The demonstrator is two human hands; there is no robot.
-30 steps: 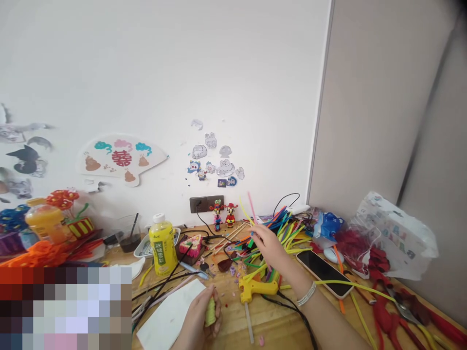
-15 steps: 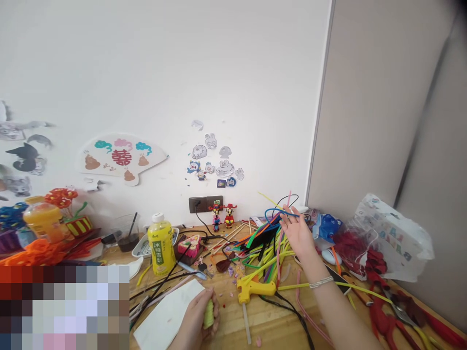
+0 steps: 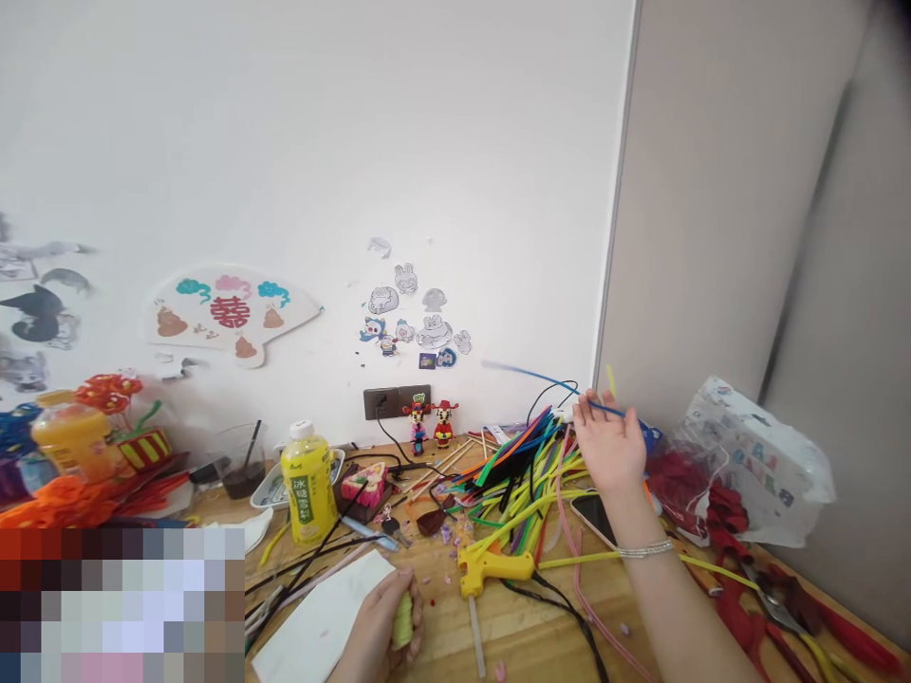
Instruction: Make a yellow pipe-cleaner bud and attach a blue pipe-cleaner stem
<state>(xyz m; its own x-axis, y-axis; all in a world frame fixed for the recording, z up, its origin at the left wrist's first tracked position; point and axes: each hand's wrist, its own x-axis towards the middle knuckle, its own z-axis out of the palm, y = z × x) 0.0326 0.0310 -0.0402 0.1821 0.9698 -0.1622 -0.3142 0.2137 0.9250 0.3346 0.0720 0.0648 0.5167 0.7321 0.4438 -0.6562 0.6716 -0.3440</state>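
My left hand [image 3: 382,621], low in the middle, is closed around a pale yellow-green coiled piece [image 3: 402,621] with a ridged surface. Under that wrist lies a white sheet [image 3: 320,607]. My right hand [image 3: 610,446] is raised past the far end of the table and pinches a long blue pipe cleaner [image 3: 533,373], which sticks out to the left and slightly upward. Below and left of it spreads a loose heap of pipe cleaners [image 3: 530,474] in many colours. Between my hands a yellow glue gun [image 3: 502,567] lies with a clear glue stick [image 3: 475,636] beside its nozzle.
A yellow drink bottle [image 3: 308,484] and a plastic cup [image 3: 242,463] stand at the back left. Two small figures [image 3: 431,424] stand by the wall socket [image 3: 384,402]. On the right are a phone [image 3: 594,520], a plastic bag [image 3: 769,465] and red-handled pliers [image 3: 775,593]. Black cables cross the tabletop.
My right hand has moved right, away from the pipe cleaner heap, drawing out the blue pipe cleaner, which now extends nearly straight. My left hand keeps its hold. The view has shifted slightly.
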